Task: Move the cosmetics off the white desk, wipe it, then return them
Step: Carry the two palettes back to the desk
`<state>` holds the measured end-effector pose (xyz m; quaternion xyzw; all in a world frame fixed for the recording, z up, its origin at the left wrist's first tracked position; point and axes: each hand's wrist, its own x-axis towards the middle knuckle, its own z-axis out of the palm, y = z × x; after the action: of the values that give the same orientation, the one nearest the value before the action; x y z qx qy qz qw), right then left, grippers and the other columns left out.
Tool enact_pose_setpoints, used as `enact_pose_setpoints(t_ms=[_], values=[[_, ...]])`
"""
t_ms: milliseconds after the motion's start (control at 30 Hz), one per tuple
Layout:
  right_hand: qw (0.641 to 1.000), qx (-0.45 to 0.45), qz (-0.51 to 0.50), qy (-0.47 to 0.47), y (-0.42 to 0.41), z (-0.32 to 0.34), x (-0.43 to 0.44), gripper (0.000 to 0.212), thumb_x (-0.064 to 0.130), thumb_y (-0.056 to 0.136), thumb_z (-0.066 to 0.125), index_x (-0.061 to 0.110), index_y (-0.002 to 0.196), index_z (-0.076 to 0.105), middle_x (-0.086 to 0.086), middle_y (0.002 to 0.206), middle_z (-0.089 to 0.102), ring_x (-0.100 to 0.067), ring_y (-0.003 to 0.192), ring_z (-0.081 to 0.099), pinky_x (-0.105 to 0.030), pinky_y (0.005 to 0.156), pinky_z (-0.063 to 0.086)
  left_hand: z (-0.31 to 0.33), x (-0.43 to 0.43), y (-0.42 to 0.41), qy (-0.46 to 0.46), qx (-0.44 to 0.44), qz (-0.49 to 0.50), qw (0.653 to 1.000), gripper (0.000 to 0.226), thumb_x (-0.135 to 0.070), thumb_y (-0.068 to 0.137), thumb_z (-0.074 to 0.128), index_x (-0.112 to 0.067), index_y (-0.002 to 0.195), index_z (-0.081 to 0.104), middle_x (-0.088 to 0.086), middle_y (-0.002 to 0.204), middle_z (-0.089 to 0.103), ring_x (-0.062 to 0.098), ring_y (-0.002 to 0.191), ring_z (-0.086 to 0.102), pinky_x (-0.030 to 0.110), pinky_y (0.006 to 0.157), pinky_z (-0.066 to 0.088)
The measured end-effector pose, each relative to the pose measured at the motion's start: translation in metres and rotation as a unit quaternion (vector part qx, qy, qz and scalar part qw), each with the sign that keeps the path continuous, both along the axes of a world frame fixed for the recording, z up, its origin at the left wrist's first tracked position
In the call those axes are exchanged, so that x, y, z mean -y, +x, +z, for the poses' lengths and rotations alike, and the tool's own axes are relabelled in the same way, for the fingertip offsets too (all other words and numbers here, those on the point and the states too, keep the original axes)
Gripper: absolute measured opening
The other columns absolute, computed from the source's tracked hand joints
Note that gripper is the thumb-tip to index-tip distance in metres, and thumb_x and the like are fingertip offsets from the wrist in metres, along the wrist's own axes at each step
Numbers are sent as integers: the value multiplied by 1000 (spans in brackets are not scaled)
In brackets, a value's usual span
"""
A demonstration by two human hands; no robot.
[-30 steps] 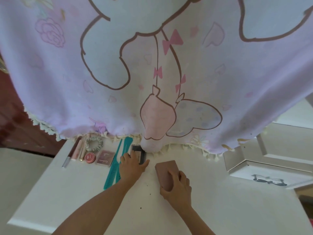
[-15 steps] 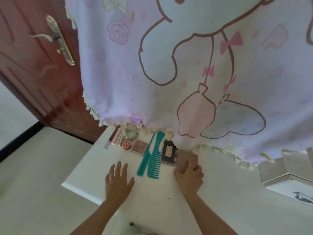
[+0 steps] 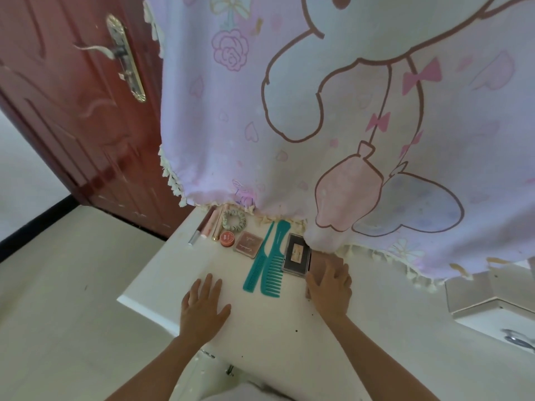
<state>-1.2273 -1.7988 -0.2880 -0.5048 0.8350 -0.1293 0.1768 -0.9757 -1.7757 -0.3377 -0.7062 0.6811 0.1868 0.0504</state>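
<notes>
White desk (image 3: 376, 328) under a pink curtain (image 3: 318, 111). Right hand (image 3: 330, 285) flat, fingers together, covering a brown rectangular case (image 3: 321, 263); left hand (image 3: 202, 308) spread flat, near-left of two teal combs (image 3: 267, 260).

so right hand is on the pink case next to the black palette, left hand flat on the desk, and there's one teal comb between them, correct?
Not quite: the head view shows two teal combs lying side by side, not one. The rest holds: the right hand rests on the pink case beside the black palette, and the left hand lies flat on the white desk.
</notes>
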Motion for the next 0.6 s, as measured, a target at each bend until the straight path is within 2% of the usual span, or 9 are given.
enact_pose_setpoints(t_ms=[133, 233, 300, 367, 433, 600], values=[[991, -1, 117, -72, 8, 23, 5, 49, 36, 89, 50, 17, 131, 36, -12, 147, 23, -29, 134, 21, -38, 110, 23, 8, 3, 0, 3, -10, 5, 1000, 67, -54, 91, 33, -26, 146, 6, 0, 156, -2, 22, 144, -1, 41, 116, 8], [975, 50, 200, -86, 26, 36, 6, 43, 35, 91, 46, 18, 130, 38, -8, 147, 22, -25, 131, 26, -35, 108, 30, 22, 0, 6, -43, 6, 31, 999, 66, -52, 92, 32, -25, 146, 5, 2, 156, 3, 23, 144, 4, 41, 116, 13], [959, 96, 250, -94, 41, 40, 6, 44, 34, 92, 45, 18, 131, 37, -6, 148, 19, -24, 134, 23, -34, 107, 32, 33, -8, 17, -76, 5, 81, 994, 66, -50, 92, 34, -24, 146, 7, 4, 156, 6, 24, 143, 6, 41, 115, 15], [943, 120, 296, -92, 58, 39, 5, 46, 33, 92, 46, 17, 134, 36, -7, 151, 16, -25, 139, 15, -35, 109, 27, 41, -24, 32, -82, -3, 140, 987, 66, -47, 92, 37, -22, 146, 8, 5, 156, 8, 25, 143, 6, 41, 114, 15], [925, 119, 350, -92, 77, 34, 3, 47, 31, 91, 48, 17, 134, 36, -9, 150, 17, -25, 139, 13, -35, 110, 22, 48, -46, 47, -86, -9, 202, 976, 66, -42, 92, 41, -19, 146, 11, 7, 155, 12, 27, 142, 9, 42, 113, 16], [858, 92, 499, -83, 131, 20, -10, 49, 32, 91, 49, 15, 135, 37, -13, 150, 19, -26, 137, 19, -36, 107, 23, 60, -114, 82, -102, -8, 344, 933, 64, -36, 91, 48, -16, 144, 19, 8, 153, 17, 26, 140, 11, 44, 111, 17]])
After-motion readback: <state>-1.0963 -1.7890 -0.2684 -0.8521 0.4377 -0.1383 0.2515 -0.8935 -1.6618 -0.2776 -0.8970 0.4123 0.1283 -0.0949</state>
